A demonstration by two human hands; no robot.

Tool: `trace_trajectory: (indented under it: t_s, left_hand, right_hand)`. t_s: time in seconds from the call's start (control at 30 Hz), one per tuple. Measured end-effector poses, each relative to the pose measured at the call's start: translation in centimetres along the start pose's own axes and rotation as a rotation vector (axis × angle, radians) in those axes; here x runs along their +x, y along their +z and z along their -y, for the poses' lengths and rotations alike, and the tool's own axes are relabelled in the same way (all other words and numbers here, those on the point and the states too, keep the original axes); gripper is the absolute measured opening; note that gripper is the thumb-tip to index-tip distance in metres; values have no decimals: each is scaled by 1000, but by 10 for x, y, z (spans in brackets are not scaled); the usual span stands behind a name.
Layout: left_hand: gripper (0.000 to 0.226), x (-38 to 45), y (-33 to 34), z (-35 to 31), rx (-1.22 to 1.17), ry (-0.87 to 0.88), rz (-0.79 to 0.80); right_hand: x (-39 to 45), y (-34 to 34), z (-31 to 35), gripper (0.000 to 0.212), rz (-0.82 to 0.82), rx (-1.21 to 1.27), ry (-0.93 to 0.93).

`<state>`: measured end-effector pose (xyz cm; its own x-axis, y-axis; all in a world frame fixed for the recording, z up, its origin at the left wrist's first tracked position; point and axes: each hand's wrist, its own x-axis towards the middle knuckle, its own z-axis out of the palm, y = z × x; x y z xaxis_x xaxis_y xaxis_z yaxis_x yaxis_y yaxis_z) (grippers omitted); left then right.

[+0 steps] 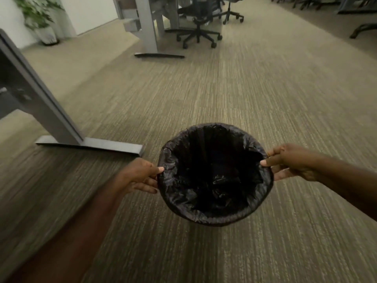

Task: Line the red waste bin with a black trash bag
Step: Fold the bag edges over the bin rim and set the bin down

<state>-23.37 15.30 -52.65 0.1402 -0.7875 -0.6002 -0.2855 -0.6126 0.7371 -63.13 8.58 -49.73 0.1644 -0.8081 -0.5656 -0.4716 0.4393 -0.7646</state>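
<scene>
A round waste bin is seen from straight above, low in the middle of the view. A black trash bag [214,215] lines its inside and is folded over the whole rim, so none of the red shows. My left hand [140,174] grips the bagged rim on the left side, thumb on top. My right hand [287,162] grips the rim on the right side the same way. The bag's bottom lies crumpled deep inside the bin.
Striped beige carpet [244,88] spreads all around. A grey desk leg with a flat foot [89,144] stands close at the left. Another desk leg [151,37] and a black office chair [197,27] stand farther ahead. A potted plant [40,19] is at the far left.
</scene>
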Motion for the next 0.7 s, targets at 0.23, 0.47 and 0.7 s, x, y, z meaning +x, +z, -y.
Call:
trace_trajectory:
  t_s: [0.23, 0.47, 0.7]
  left_hand:
    - [29, 16, -57, -4, -83, -15, -346]
    - [31, 29, -115, 12, -2, -41, -565]
    - [31, 48, -134, 30, -1, -63, -645]
  right_hand:
    - [55, 70, 77, 11, -52, -67, -129]
    - [106, 136, 121, 2, -106, -174, -213]
    - [157, 180, 143, 17, -193, -276, -337]
